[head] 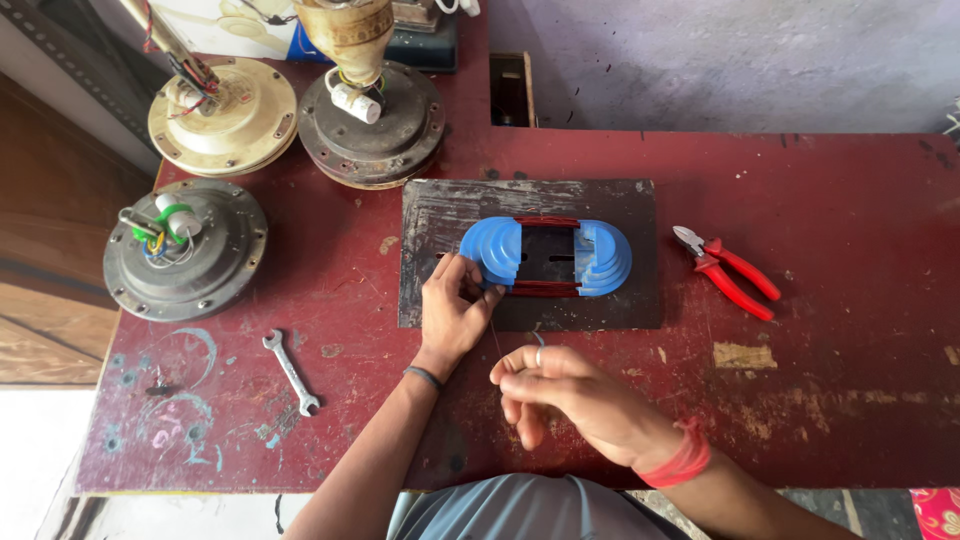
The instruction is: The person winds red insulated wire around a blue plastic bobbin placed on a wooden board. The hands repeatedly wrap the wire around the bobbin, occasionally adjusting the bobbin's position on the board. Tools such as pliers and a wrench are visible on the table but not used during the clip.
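- A worn dark-red table (850, 400) stands against a pale wall, its paint chipped and smeared with light blue marks at the near left.
- A blue stepped former (545, 257), wound with copper-red wire (546, 222) along its top and bottom edges, lies on a dark mat (620, 200) at the middle of the table.
- The left hand (455, 310) rests on the mat at the former's left end, fingertips curled together against the blue plastic.
- The right hand (570, 395) hovers just in front of the mat, thumb and forefinger pinched shut on a thin wire strand (496, 335) that runs up toward the former; a ring sits on one finger and a red thread band on the wrist.
- Red-handled cutters (728, 272) lie to the right of the mat, apart from it.
- A small spanner (291, 372) lies left of the left forearm.
- Three round fan motors (186, 250) sit at the far left of the table, two behind and one nearer.
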